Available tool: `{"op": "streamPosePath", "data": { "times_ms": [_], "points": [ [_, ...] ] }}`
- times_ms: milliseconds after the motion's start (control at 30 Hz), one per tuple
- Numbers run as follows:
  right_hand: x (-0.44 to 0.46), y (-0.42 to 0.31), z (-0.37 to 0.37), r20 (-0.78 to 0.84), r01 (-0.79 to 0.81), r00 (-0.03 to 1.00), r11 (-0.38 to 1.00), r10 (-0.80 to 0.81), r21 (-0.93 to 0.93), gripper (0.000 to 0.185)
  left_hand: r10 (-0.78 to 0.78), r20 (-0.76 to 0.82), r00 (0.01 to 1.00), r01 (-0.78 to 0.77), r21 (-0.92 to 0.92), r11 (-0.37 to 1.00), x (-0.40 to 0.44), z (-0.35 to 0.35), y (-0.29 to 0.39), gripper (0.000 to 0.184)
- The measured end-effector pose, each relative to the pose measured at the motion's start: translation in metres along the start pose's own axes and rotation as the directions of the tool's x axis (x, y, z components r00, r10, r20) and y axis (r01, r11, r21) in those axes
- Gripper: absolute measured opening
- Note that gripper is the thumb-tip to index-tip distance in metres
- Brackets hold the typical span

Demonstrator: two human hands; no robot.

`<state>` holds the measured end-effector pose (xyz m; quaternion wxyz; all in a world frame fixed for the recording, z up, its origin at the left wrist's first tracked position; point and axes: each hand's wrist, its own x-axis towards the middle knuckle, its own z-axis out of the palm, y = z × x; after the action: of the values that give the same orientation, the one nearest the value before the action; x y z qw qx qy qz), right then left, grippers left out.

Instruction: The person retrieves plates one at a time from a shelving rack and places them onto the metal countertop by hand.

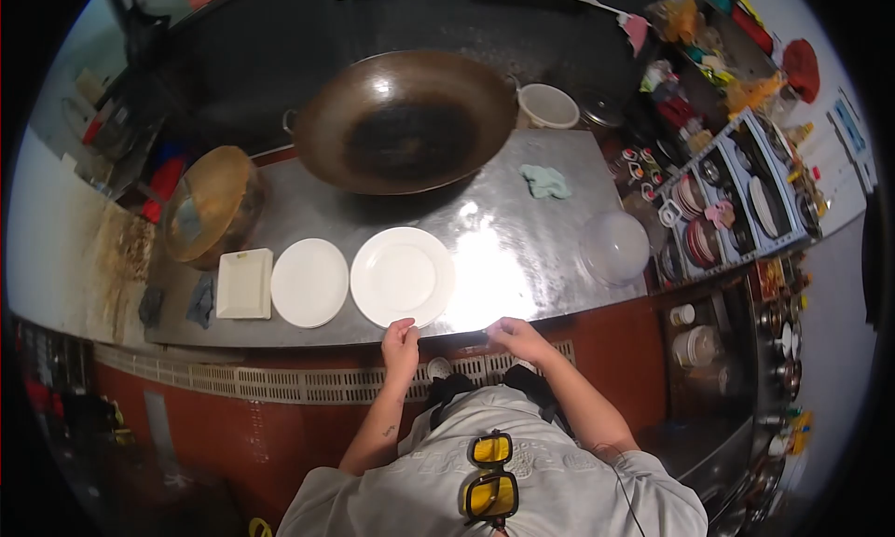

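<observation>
My left hand (401, 344) is at the front edge of the metal table, right by the near rim of a large round white plate (403, 274). Its fingers are curled together with nothing visible in them; whether they touch the rim I cannot tell. Over the same edge, further right, my right hand (518, 336) has its fingers bent and drawn together, and no object shows in it. To the left of the large plate lie an oval white plate (309, 282) and a rectangular white dish (244, 284), in one row along the front.
A large wok (406, 122) sits on the metal table (550, 225) at the back. A green cloth (544, 182), a clear plastic bowl (615, 248), a white tub (548, 106) and a brown basin (213, 201) stand around it. At right is a dish rack (736, 201).
</observation>
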<state>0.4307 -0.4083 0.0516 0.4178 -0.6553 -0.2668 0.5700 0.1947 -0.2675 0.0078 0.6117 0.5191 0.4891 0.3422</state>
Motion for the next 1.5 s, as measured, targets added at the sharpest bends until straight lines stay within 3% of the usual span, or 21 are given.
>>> {"op": "streamPosePath", "data": {
  "times_ms": [100, 267, 633, 900, 1200, 1300, 1500],
  "points": [
    [-0.020, 0.030, -0.033, -0.108, 0.034, 0.994, 0.997, -0.026, 0.073, 0.018, -0.016, 0.168, 0.986, 0.018, -0.011, 1.000, -0.008, 0.027, 0.018, 0.014],
    [-0.065, 0.053, -0.069, -0.338, 0.046, 0.941, 0.973, 0.034, 0.226, 0.013, -0.044, 0.309, 0.950, 0.033, 0.039, 0.999, -0.023, 0.077, 0.029, 0.011],
    [-0.166, 0.131, -0.173, -0.509, 0.155, 0.860, 0.926, 0.046, 0.345, 0.010, -0.133, 0.579, 0.804, 0.051, 0.157, 0.986, -0.108, 0.242, 0.032, 0.010],
    [-0.245, 0.189, -0.256, -0.605, 0.230, 0.791, 0.874, 0.088, 0.428, 0.007, -0.100, 0.776, 0.623, -0.147, 0.242, 0.959, -0.177, 0.376, 0.027, 0.013],
    [-0.328, 0.223, -0.319, -0.733, 0.315, 0.676, 0.870, 0.076, 0.380, 0.008, -0.199, 0.893, 0.403, -0.191, 0.294, 0.936, -0.235, 0.482, 0.014, 0.010],
    [-0.338, 0.227, -0.336, -0.750, 0.309, 0.652, 0.865, 0.110, 0.395, 0.008, -0.164, 0.923, 0.347, -0.181, 0.238, 0.954, -0.240, 0.502, 0.009, 0.008],
    [-0.333, 0.229, -0.365, -0.769, 0.367, 0.630, 0.830, 0.110, 0.420, 0.009, -0.224, 0.925, 0.308, -0.170, 0.285, 0.943, -0.231, 0.548, 0.016, 0.005]
  ]
}}
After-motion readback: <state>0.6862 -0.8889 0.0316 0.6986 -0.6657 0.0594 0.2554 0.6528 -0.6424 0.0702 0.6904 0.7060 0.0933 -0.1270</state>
